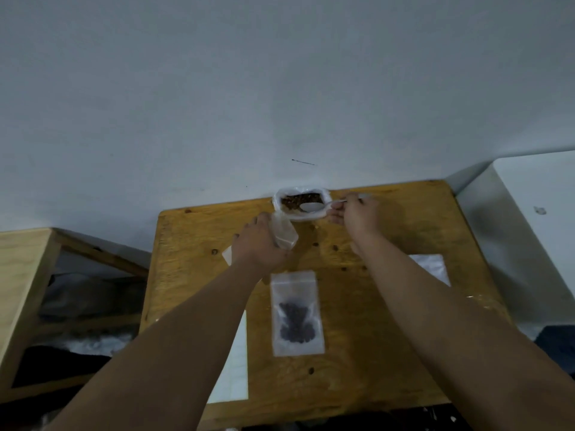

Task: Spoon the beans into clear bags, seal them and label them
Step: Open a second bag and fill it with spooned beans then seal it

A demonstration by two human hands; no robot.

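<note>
1. Two bare hands work at the far edge of a wooden table [389,306]. The left hand [259,244] curls its fingers round an empty clear bag [284,233], which sticks out to the right of that grip.
2. The right hand [357,214] pinches the handle of a white spoon [314,206]. The spoon's bowl reaches left from the pinch, over the near rim of a white container [277,199], and looks empty.
3. The brown beans [300,200] sit in that container, just beyond the left grip and just left of the right one, against the wall [280,88].
4. A filled bag [295,312] lies flat nearer the person than either grip, between the forearms, with dark beans in its lower half.
5. The tabletop is yellow-brown ply with dark specks. A white sheet [238,368] lies beneath the left forearm, and flat clear bags [432,265] lie just outside the right forearm.
6. The wall is plain and pale. A light wooden frame [25,275] stands left of the left arm, and a white block [535,213] stands right of the right arm.
</note>
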